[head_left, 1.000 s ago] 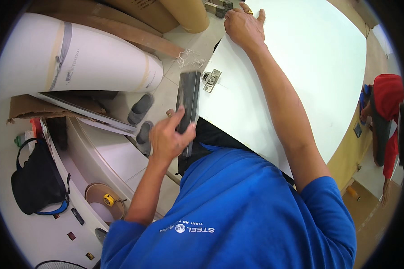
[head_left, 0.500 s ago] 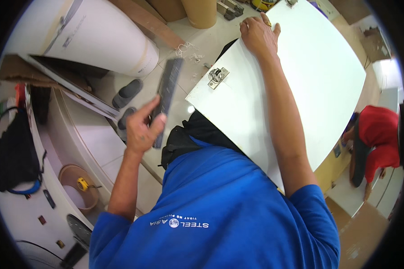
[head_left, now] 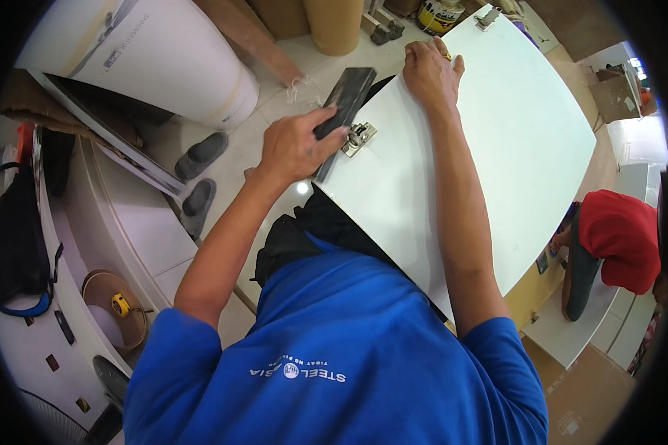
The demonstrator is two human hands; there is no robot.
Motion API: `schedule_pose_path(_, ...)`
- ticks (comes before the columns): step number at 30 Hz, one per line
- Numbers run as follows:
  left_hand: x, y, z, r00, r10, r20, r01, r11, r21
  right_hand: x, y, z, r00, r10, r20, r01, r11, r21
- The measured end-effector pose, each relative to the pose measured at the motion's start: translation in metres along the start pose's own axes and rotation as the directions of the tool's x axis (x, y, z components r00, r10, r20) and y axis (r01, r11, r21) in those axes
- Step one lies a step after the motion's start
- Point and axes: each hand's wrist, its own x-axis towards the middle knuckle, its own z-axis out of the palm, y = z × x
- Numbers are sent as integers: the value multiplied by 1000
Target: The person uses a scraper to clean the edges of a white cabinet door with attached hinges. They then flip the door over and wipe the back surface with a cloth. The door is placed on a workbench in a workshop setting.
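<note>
A large white panel (head_left: 497, 156) rests across my lap, tilted up to the right. A metal hinge (head_left: 358, 138) is fixed near its left edge and another hinge (head_left: 488, 16) near the top edge. My left hand (head_left: 298, 145) grips a long dark flat block (head_left: 343, 98) held along the panel's left edge, just beside the lower hinge. My right hand (head_left: 430, 68) lies flat on the panel's upper left corner, fingers spread over the edge.
A big white roll (head_left: 148, 55) lies at upper left, with cardboard tubes (head_left: 334, 22) and a tin (head_left: 439, 12) behind. Two dark sandals (head_left: 200, 174) sit on the floor. A black bag (head_left: 11, 237) and a tape measure (head_left: 120, 304) are at left. A person in red (head_left: 620, 241) crouches at right.
My left hand has carried the dark block up and to the right, from beside my knee to the panel's edge at the hinge. My right hand stays on the panel's corner.
</note>
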Motion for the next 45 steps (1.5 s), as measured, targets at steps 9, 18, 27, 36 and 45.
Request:
schedule_pose_path(9,-86,-5,-42,986,166,16,-165,984,-63,4,9,9,1000,8,2,-8,999,-52)
schedule_pose_path(18,-41,-49,-37,978,-211,6,168,763,-624,-5,-7,-8,983,-181,4,181,983,40)
schedule_pose_path(27,27,-13,-6,994,-10,105,57,891,-450,-2,0,-5,980,-194,41,187,973,139)
schedule_pose_path(36,-64,-12,-19,994,109,-23,-111,990,-92,-1,1,3,995,-66,74,68,998,-20)
schedule_pose_path(45,-22,-7,-7,998,62,-4,-61,979,-194,-4,-3,-2,995,-47,83,46,999,20)
